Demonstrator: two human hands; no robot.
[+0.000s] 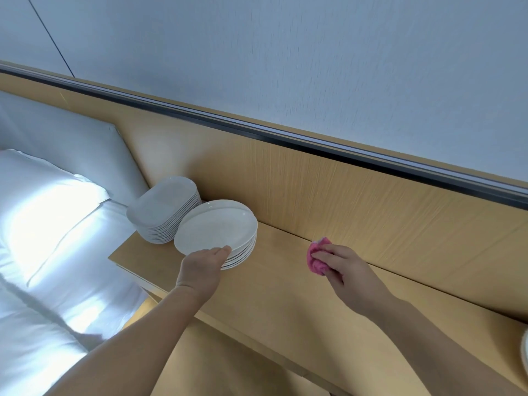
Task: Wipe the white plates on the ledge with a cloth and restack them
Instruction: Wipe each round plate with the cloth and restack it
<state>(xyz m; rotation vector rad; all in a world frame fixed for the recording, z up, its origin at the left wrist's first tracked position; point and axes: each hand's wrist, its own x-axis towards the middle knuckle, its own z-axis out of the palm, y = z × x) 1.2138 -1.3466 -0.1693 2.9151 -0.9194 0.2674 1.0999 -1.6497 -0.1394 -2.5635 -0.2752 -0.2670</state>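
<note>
Two stacks of white plates stand at the left end of the wooden ledge (285, 281). The nearer stack holds round plates (217, 224), and behind it to the left is a taller stack of oblong plates (163, 207). My left hand (203, 264) grips the near rim of the top round plate, thumb on the rim and fingers hidden beneath. My right hand (340, 267) holds a bunched pink cloth (315, 257) above the ledge, well right of the stacks.
A wooden back panel (343, 190) with a dark rail rises behind the ledge. A bed with a white pillow (43, 207) lies to the left, below the ledge's end. The edge of another white dish (525, 350) shows at the far right.
</note>
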